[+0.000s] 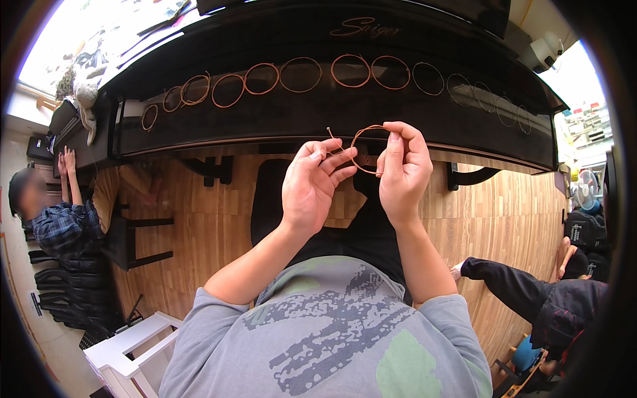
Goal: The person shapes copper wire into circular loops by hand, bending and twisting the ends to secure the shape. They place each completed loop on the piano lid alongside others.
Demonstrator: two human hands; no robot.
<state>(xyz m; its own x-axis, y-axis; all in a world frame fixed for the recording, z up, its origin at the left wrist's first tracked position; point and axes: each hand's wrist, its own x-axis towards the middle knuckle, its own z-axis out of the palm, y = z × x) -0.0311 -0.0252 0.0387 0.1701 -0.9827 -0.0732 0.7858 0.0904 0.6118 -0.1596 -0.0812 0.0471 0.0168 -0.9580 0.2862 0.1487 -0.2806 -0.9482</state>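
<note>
In front of my chest, both hands hold one coiled copper-coloured wire string point(369, 128). My right hand point(403, 171) pinches the right side of the loop between thumb and fingers. My left hand point(308, 187) is palm up, its thumb and fingers closed on the string's loose end, whose tip sticks up past them. Beyond my hands stands a glossy black piano point(318, 123). Along its top lie several similar coils in a row: copper-coloured coils point(227, 107) on the left and middle, thinner silver-coloured coils point(428, 94) toward the right.
On the left a person in a checked shirt point(66, 215) sits at another dark surface, near stacked black chairs point(73, 285). A white wooden frame point(142, 341) stands at lower left. At lower right is another person in dark clothing point(564, 308). The floor point(206, 232) is wooden.
</note>
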